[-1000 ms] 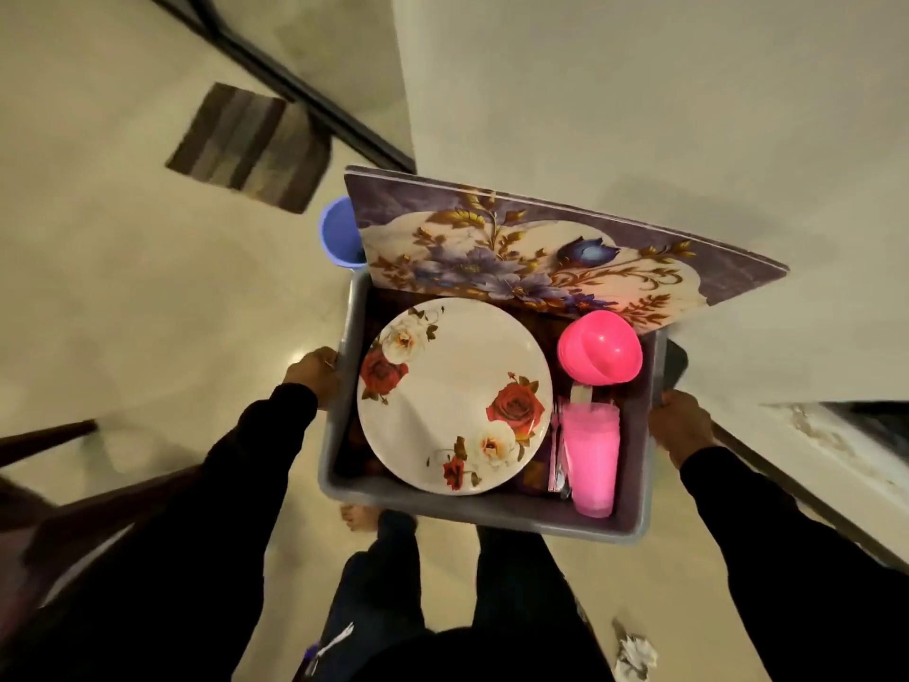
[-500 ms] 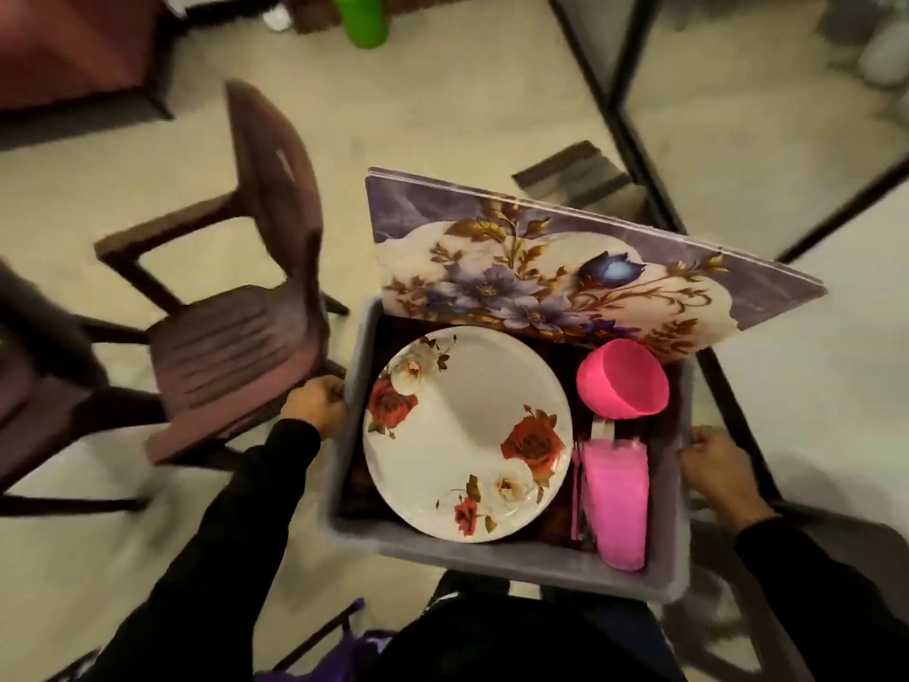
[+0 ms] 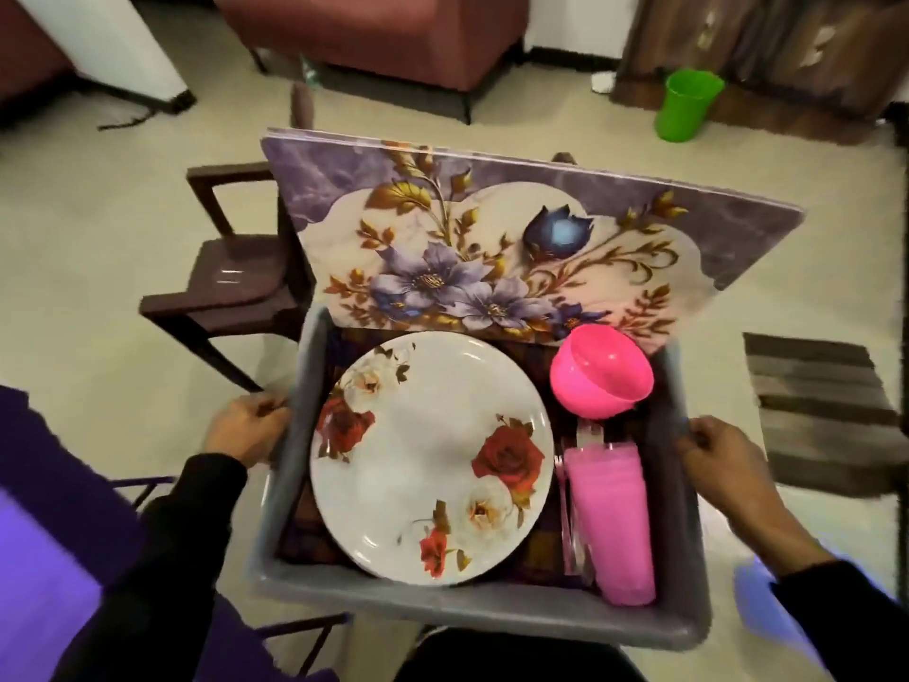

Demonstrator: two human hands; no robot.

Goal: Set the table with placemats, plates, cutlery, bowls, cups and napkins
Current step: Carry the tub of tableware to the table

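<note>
I carry a grey plastic tub point(image 3: 472, 615) in front of me. My left hand point(image 3: 246, 430) grips its left rim and my right hand point(image 3: 723, 460) grips its right rim. Inside lies a white plate with red roses point(image 3: 428, 455). To its right sit a pink bowl point(image 3: 601, 371) and a stack of pink cups point(image 3: 617, 519) lying on their side, with pink cutlery point(image 3: 570, 514) beside them. Floral purple placemats point(image 3: 516, 248) lean upright against the tub's far wall. Dark patterned cloth point(image 3: 307, 539) shows under the plate.
A dark brown plastic chair point(image 3: 231, 283) stands on the floor ahead left. A striped mat point(image 3: 821, 411) lies at right. Further off are a green cup point(image 3: 686, 105), a maroon sofa point(image 3: 383, 36) and purple fabric point(image 3: 44, 534) at lower left.
The view has swung round as I turn with the tub: the chair has slid from my left to ahead, and a sofa and green cup have come into sight. Both hands keep their grip.
</note>
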